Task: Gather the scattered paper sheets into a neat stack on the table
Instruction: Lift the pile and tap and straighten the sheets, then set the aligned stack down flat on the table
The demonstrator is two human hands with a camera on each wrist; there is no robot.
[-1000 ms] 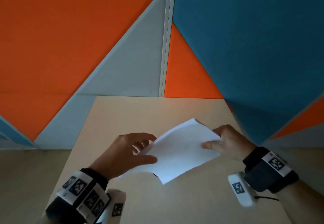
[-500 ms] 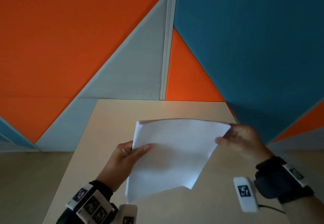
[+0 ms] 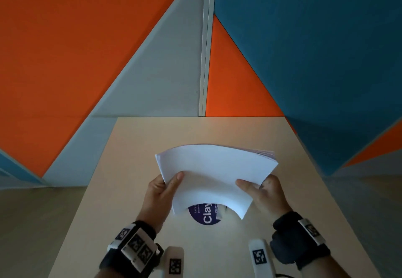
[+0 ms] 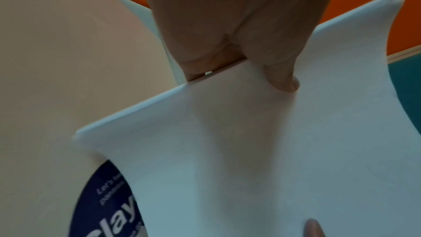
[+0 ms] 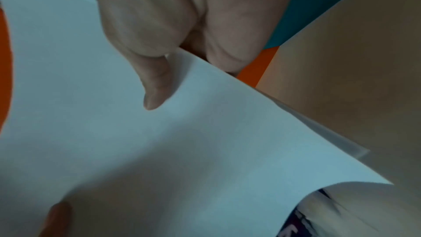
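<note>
White paper sheets (image 3: 214, 173) are already gathered, bowed above the tabletop's (image 3: 134, 147) middle, your left hand (image 3: 159, 199) and right hand (image 3: 266, 195) each pinching a side edge; squaring and, seemingly, laying them down remain.

so the paper stack (image 3: 214, 174) got squared up and now bows upward between both hands, the left hand (image 3: 159, 193) and right hand (image 3: 264, 193) slid down its sides, and a purple round sticker (image 3: 205, 215) shows on the tabletop (image 3: 134, 169) under it
</note>
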